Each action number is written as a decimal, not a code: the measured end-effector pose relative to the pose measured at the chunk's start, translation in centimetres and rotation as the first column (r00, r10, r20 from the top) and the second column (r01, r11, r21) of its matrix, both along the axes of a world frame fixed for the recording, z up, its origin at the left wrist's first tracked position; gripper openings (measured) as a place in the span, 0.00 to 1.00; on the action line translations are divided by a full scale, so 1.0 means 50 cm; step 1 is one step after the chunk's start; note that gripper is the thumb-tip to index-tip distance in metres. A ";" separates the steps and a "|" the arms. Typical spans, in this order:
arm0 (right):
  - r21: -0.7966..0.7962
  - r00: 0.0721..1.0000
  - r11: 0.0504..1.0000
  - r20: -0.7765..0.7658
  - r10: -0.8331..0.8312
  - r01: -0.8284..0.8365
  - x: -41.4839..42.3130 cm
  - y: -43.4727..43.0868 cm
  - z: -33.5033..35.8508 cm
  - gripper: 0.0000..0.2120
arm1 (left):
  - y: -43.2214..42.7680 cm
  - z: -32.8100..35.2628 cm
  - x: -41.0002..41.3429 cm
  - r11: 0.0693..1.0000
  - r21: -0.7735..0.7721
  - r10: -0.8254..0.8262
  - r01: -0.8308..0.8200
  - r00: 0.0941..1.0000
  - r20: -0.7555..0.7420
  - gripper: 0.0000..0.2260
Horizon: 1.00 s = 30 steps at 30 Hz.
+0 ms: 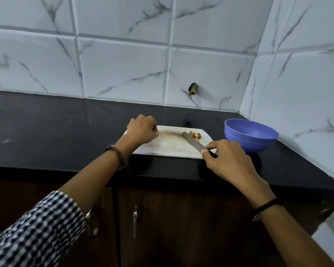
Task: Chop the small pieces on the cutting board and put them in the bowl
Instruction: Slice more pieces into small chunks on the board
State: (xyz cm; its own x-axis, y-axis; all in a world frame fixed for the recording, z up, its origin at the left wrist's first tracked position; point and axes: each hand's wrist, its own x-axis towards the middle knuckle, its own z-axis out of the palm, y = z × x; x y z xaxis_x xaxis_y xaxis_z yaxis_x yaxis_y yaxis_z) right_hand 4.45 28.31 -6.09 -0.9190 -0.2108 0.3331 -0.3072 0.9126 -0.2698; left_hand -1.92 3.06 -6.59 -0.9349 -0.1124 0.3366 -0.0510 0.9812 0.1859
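While the black stone counter (46, 132) carries everything, the white flat cutting board (172, 148) lies at its near edge. The blue plastic bowl (251, 134) just right of the board looks empty, so I judge that nothing is moved over yet. The left hand (142, 130) is curled on the board's left end and seems to pinch a lone brown piece (155, 129). The right hand (228, 160) grips the grey knife (193, 140) by its handle, with the blade beside the small brown pieces (195, 135) at the far right; these look only partly chopped.
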 end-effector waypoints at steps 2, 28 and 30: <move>-0.027 1.000 1.000 -0.018 0.010 -0.011 -0.002 0.006 -0.001 0.17 | 0.003 0.000 -0.004 0.999 0.032 -0.001 0.001 1.000 -0.003 0.10; -0.252 0.995 0.963 0.008 0.096 -0.091 -0.010 -0.020 -0.017 0.15 | 0.053 -0.005 0.031 0.949 0.260 -0.137 0.179 0.976 -0.169 0.09; -0.256 0.996 0.962 -0.006 0.093 -0.092 -0.010 -0.022 -0.015 0.15 | 0.050 -0.005 0.034 0.942 0.278 -0.141 0.189 0.973 -0.183 0.09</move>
State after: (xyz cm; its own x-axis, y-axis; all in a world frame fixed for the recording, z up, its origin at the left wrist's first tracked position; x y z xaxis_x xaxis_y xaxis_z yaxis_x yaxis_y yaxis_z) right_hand 3.96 27.19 -6.86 -0.9017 -0.2038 0.3813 -0.3846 0.7808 -0.4923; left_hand -0.23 5.56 -6.87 -0.8861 -0.0765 0.4572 0.1608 0.8744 0.4578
